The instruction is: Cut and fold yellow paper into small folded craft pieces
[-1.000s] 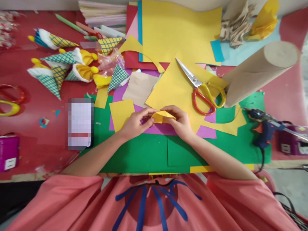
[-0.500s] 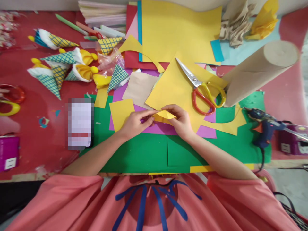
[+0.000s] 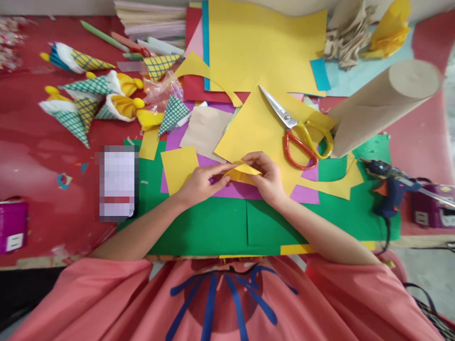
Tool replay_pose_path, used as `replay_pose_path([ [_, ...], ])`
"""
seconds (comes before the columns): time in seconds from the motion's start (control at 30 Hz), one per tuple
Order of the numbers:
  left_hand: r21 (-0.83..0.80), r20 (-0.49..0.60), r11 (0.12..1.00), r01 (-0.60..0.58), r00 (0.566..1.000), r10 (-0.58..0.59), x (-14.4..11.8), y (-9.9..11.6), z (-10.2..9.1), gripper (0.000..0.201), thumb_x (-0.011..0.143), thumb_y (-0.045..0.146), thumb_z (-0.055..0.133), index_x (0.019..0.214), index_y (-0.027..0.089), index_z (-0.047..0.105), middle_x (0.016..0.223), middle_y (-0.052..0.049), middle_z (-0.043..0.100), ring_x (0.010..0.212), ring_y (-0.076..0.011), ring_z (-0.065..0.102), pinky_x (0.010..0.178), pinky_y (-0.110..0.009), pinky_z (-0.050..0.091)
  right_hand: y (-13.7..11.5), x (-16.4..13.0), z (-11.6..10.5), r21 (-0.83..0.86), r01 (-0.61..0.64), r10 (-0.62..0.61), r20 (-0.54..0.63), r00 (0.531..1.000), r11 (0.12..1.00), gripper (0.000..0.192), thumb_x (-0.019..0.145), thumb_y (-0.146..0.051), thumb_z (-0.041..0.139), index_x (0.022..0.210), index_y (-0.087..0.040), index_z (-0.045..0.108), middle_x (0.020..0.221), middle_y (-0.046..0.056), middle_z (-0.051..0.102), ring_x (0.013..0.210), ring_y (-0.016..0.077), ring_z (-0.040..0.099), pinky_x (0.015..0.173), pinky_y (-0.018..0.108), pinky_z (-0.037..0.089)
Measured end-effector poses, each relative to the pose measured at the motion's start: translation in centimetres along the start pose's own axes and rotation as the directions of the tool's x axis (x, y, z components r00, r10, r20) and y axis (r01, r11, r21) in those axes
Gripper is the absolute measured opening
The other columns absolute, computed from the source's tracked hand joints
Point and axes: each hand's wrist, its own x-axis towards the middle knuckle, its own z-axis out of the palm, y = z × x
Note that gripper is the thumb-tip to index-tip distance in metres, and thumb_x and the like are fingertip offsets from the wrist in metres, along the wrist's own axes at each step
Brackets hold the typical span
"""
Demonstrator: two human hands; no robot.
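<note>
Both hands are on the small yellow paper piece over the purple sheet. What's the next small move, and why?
Probably press the fold flat. The left hand and right hand pinch the small yellow paper piece at opposite ends, and it stands bent and raised above the purple sheet, not lying flat.

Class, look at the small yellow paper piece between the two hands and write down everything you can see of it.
The small yellow paper piece looks like thin craft paper, folded or curled into a shallow pointed shape. It is held low over a purple sheet that lies on green paper. The left hand pinches its left end, the right hand its right side and top edge. Fingers hide part of it.
</note>
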Motion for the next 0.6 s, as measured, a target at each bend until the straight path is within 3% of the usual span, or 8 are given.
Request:
replay_pose_path([
  [0.23,-0.008,-0.053,0.999,-0.037,0.998,0.036,0.13,-0.06,-0.14,0.038,0.087,0.039,0.06,0.118,0.018,0.066,0.109,-0.007,0.073,0.08,-0.015,0.072,0.077,-0.024,0.059,-0.06,0.18,0.0,-0.041,0.015,-0.011,0.083,0.997,0.999,0.025,0.075,-0.019,0.063,0.098,-0.022,0.056,0.098,0.002,0.063,0.094,0.0152,0.063,0.089,0.031,0.051],
  [0.4,-0.024,-0.045,0.999,-0.022,0.999,0.021,0.14,0.27,-0.25,0.04,0.086,0.039,0.061,0.12,0.017,0.065,0.1,-0.007,0.075,0.075,-0.0143,0.072,0.072,-0.022,0.059,0.13,0.16,-0.06,-0.02,-0.003,0.005,0.097,0.995,1.0,0.02,0.08,-0.022,0.061,0.099,-0.022,0.055,0.097,0.002,0.064,0.091,0.015,0.064,0.085,0.031,0.053],
  [0.6,-0.061,-0.03,0.998,0.013,0.999,-0.014,0.04,0.21,-0.3,0.041,0.088,0.039,0.059,0.122,0.017,0.065,0.095,-0.007,0.076,0.072,-0.0144,0.073,0.069,-0.021,0.06,0.19,0.25,-0.18,-0.025,0.004,-0.002,0.084,0.996,1.0,0.022,0.075,-0.018,0.062,0.096,-0.021,0.056,0.097,0.002,0.065,0.094,0.0154,0.064,0.087,0.031,0.052],
])
